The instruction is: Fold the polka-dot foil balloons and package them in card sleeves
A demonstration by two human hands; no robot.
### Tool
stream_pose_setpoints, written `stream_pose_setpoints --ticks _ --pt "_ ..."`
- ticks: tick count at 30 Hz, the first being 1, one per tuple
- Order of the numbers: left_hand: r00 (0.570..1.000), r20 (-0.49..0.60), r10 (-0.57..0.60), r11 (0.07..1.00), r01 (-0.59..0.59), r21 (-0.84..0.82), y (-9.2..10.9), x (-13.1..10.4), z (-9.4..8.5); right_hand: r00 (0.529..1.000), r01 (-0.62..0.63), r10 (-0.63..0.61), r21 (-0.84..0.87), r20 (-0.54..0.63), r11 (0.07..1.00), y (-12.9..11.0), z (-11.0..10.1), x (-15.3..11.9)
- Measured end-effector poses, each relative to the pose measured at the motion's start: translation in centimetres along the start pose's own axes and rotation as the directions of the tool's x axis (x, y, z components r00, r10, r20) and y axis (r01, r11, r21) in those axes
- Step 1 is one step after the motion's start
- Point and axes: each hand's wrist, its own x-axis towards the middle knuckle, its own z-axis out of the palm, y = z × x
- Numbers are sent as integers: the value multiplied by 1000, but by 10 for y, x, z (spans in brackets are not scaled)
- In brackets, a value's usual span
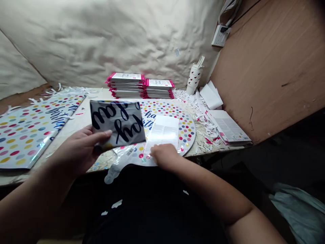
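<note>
My left hand is closed on a folded foil balloon, silvery with dark blue script, its thumb lying across the front face. The balloon is held up above the table. Lower and to the right, my right hand has its fingers curled at the bottom edge of a white printed leaflet. Under the leaflet lies a round foil balloon with coloured dots and blue lettering. Its clear tail hangs over the table's front edge.
Dotted foil balloons lie flat at left. Pink-edged packets stand stacked at the back, beside a white tumbler with hearts. Paper shreds litter the right side, near printed sheets. A brown board walls the right.
</note>
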Motion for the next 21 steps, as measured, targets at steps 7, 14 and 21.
stream_pose_setpoints --ticks 7,14,21 --pt "729 647 -225 961 56 271 -24 -22 17 907 -83 -211 646 364 758 34 -75 9" --pt "626 766 -150 884 -262 387 -20 4 55 705 -516 -156 651 692 556 56 -73 -3" --pt "821 549 156 603 -520 606 -60 35 86 868 -464 332 843 370 273 139 -99 20"
